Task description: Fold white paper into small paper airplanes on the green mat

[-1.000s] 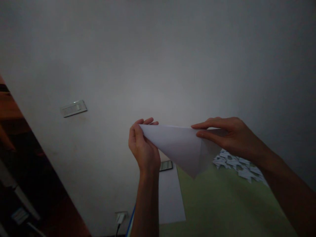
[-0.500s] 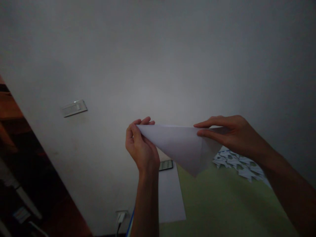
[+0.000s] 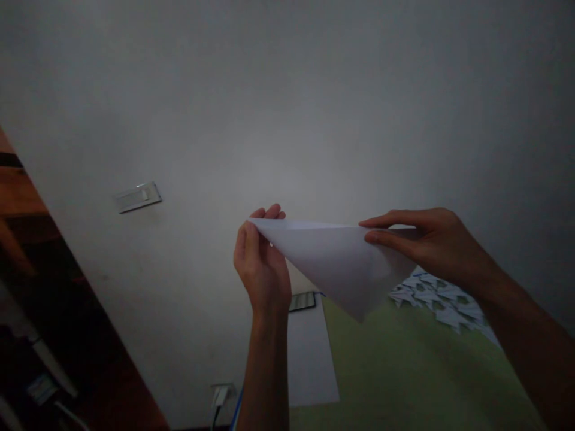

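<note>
Held up between both hands is a sheet of white paper (image 3: 332,257), folded into a triangle with its long edge on top and a corner hanging down. At the paper's pointed left end, my left hand (image 3: 263,263) pinches the tip between thumb and forefinger, its other fingers behind. Near the right end of the top edge, my right hand (image 3: 413,236) grips the fold with the thumb in front and the fingers along the top. The two layers stand slightly apart along the upper edge.
Below lies a green surface (image 3: 386,365) with a white sheet (image 3: 312,365), a dark-edged phone-like object (image 3: 302,301) and a pile of folded paper pieces (image 3: 440,299). A grey wall (image 3: 287,108) carries a switch plate (image 3: 137,197) and a plugged socket (image 3: 222,394).
The paper's left tip and my left hand have risen slightly, and both hands sit a little further right. A gap between the layers shows more at the top edge.
</note>
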`<move>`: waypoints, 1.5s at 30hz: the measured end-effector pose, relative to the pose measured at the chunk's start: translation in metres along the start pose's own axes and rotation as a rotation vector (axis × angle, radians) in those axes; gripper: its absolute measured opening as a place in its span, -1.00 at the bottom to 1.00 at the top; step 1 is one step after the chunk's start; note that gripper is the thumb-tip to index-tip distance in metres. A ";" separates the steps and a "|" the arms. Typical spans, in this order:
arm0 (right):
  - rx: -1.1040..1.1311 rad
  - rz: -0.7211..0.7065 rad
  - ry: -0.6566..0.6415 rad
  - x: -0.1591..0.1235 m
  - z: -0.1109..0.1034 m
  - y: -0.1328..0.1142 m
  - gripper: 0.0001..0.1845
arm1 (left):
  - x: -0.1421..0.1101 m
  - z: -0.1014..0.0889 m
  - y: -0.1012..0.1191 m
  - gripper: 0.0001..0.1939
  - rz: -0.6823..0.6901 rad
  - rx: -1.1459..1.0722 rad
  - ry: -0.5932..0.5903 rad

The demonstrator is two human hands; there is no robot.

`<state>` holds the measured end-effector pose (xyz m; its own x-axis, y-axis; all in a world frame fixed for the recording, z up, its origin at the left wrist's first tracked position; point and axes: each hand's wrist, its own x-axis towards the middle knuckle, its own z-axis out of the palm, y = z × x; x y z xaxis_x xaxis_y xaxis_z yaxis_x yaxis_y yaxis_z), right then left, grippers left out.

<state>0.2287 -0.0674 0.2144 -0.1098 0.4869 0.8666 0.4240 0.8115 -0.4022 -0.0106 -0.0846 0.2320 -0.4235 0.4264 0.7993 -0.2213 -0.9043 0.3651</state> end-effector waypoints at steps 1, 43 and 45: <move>0.007 0.000 -0.002 0.000 0.000 0.000 -0.81 | 0.000 0.001 0.000 -0.67 0.009 0.005 0.017; 0.021 -0.045 -0.094 0.002 -0.002 -0.006 -0.80 | 0.006 0.005 -0.001 -0.82 0.082 0.114 0.247; 0.028 -0.046 -0.094 0.002 -0.002 -0.007 -0.79 | 0.006 0.004 -0.001 -0.83 0.097 0.122 0.254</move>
<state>0.2275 -0.0732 0.2197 -0.2132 0.4758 0.8533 0.3911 0.8419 -0.3718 -0.0097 -0.0812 0.2387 -0.6473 0.3154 0.6940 -0.0680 -0.9306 0.3596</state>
